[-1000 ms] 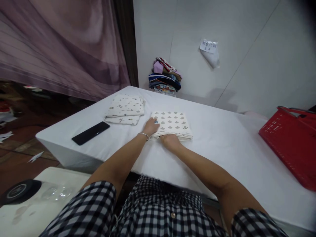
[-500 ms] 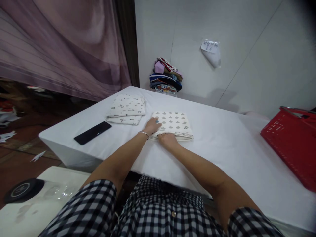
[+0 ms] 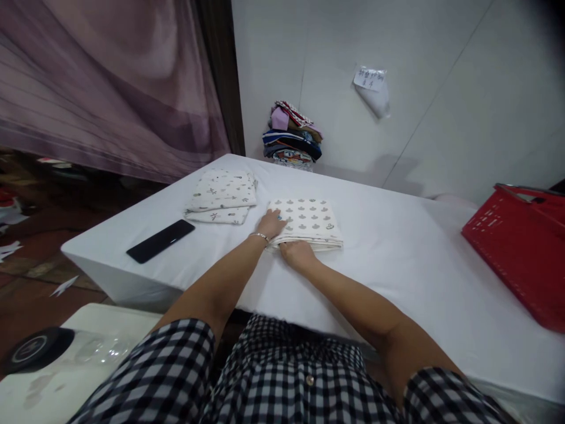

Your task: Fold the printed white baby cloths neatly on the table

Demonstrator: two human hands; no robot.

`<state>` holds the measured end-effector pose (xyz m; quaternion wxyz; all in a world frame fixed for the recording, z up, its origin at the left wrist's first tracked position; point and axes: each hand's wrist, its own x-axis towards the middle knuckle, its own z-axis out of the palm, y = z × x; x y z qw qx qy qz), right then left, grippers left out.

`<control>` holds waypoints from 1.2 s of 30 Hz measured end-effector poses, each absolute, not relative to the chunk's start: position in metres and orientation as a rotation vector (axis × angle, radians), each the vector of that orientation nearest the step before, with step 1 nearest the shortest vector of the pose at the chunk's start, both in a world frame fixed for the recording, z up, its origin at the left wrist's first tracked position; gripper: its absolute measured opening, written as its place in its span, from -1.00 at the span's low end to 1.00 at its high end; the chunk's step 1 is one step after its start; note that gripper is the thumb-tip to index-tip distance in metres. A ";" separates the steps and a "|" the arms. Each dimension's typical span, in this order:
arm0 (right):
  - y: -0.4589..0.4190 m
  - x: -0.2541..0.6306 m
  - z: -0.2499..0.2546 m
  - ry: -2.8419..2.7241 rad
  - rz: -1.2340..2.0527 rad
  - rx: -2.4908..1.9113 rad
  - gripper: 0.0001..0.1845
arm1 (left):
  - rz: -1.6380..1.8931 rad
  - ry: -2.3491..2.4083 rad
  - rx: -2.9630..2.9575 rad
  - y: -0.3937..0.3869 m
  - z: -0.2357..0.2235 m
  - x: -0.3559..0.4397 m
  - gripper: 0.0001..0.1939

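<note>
Right hand [image 3: 299, 254] slid left along the folded cloth [image 3: 314, 219]; couldn't tell if gripping. Left hand [image 3: 270, 225] lay open on top. Uneven front-edge tug risked skewing layers.

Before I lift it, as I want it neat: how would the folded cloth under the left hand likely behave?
The folded cloth is probably floppy, its layers looking thin. It may fan open at the near edge, where separate layers show.
</note>
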<state>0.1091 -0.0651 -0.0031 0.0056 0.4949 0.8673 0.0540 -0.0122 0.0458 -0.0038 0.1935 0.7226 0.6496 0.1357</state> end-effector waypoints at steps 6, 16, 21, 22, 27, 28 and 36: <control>-0.069 0.109 -0.007 2.720 0.232 1.573 -0.65 | 0.372 1.890 1.997 0.033 0.009 -0.010 -0.35; -0.075 0.145 -0.007 2.565 0.190 1.775 -0.63 | 0.097 1.700 2.367 0.017 0.021 0.014 -0.43; -0.082 0.181 -0.004 2.495 0.140 1.888 -0.62 | 0.118 1.702 2.333 0.017 0.023 0.020 -0.42; -0.083 0.186 -0.003 2.490 0.129 1.907 -0.63 | 0.165 1.684 2.322 0.014 0.025 0.022 -0.41; -0.094 0.212 -0.002 2.464 0.048 1.963 -0.60 | 0.379 1.286 2.454 -0.011 0.025 0.033 -0.40; -0.097 0.218 -0.003 2.465 0.017 1.989 -0.60 | 0.387 1.190 2.523 -0.016 0.024 0.034 -0.41; -0.101 0.271 -0.011 2.342 -0.719 2.904 -0.70 | 0.424 1.146 2.702 -0.027 0.007 0.039 -0.66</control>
